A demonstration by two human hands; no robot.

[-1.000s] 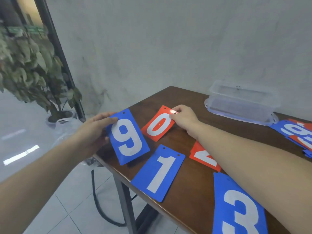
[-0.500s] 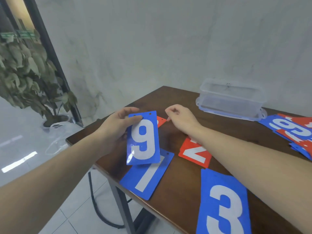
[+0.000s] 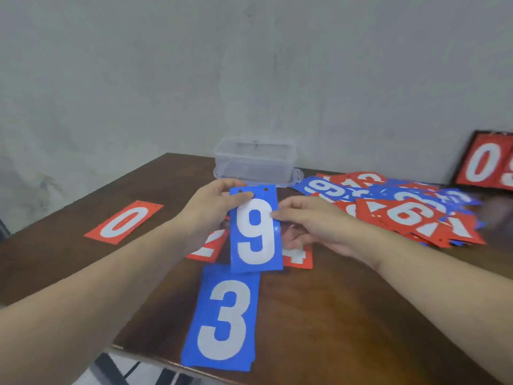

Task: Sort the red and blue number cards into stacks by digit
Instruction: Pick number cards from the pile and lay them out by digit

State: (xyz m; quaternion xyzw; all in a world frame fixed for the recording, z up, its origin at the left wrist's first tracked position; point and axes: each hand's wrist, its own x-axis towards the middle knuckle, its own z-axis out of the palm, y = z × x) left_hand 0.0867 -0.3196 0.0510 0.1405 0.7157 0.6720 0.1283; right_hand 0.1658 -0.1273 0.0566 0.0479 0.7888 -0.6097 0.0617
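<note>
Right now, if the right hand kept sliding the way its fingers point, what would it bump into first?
The right hand points leftward, fingertips already at the edge of the blue 9 card that the left hand holds up. It would likely meet that card first.

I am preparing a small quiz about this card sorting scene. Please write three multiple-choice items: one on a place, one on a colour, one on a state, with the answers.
1. Where does the blue 3 card lie?
A. at the table's near edge
B. in the clear box
C. on the unsorted pile

2. What colour is the 0 card lying flat at the left?
A. blue
B. red
C. green

3. What state is the blue 9 card in?
A. flat on the table
B. held up by hand
C. leaning on the wall

Answers: 1 A, its lower end reaches the near edge. 2 B, a white digit on red. 3 B, the left hand grips its top and the right hand touches its side.
</note>
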